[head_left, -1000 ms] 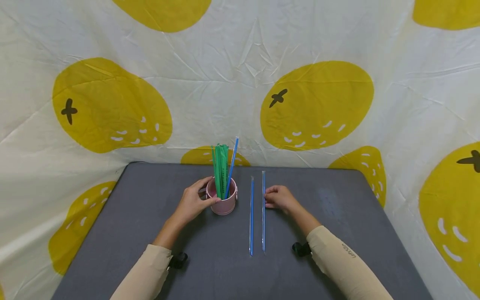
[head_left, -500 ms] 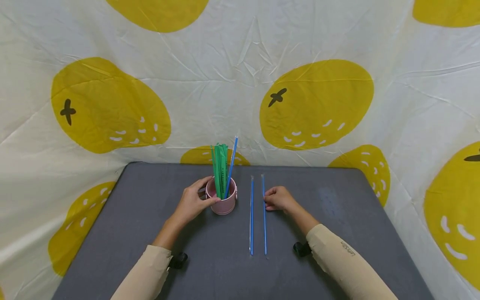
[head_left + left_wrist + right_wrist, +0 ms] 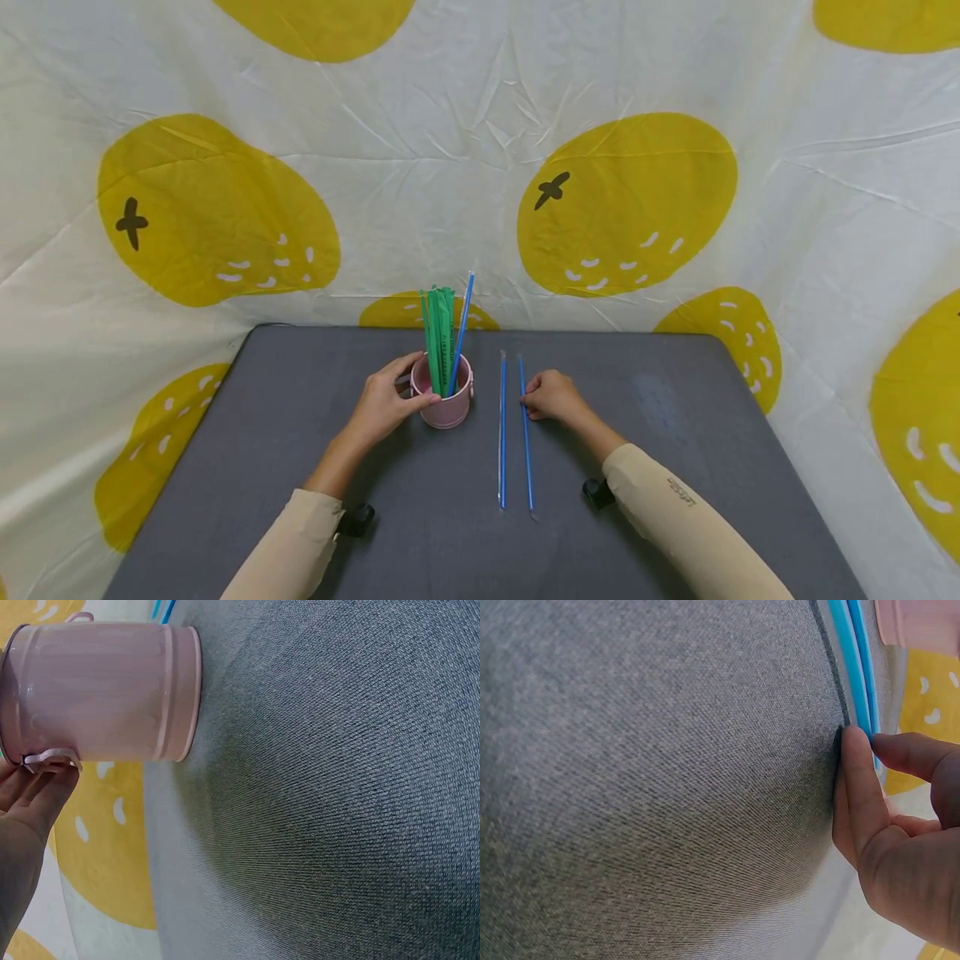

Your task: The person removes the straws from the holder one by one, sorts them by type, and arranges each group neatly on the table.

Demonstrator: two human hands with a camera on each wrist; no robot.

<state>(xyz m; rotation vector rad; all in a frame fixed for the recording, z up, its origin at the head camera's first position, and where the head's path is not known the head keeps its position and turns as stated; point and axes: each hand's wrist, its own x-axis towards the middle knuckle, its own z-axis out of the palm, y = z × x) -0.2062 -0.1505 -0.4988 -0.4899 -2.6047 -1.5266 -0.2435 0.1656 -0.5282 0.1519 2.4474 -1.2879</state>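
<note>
A small pink bucket (image 3: 444, 413) stands upright on the dark table, and my left hand (image 3: 384, 405) grips its rim and side, thumb at the front. In the left wrist view the fingers (image 3: 52, 791) lie by the bucket's handle joint. Several green wrapped straws (image 3: 441, 342) and a blue straw (image 3: 462, 325) lean inside the bucket. Right of it, two long blue straws in clear wrappers lie side by side. My right hand (image 3: 551, 394) pinches the upper part of the right-hand straw (image 3: 528, 458) between thumb and fingers. The left-hand straw (image 3: 502, 433) lies untouched, nearer the bucket.
The dark grey table (image 3: 645, 517) reaches back to a white cloth (image 3: 420, 225) printed with yellow fruit. A black wrist camera sits on each arm, at the left sleeve (image 3: 356, 521) and the right sleeve (image 3: 597, 493).
My right hand has shifted slightly left with the straw, whose near end has swung a little right and towards me, so it lies slanted. The left hand and bucket stay put.
</note>
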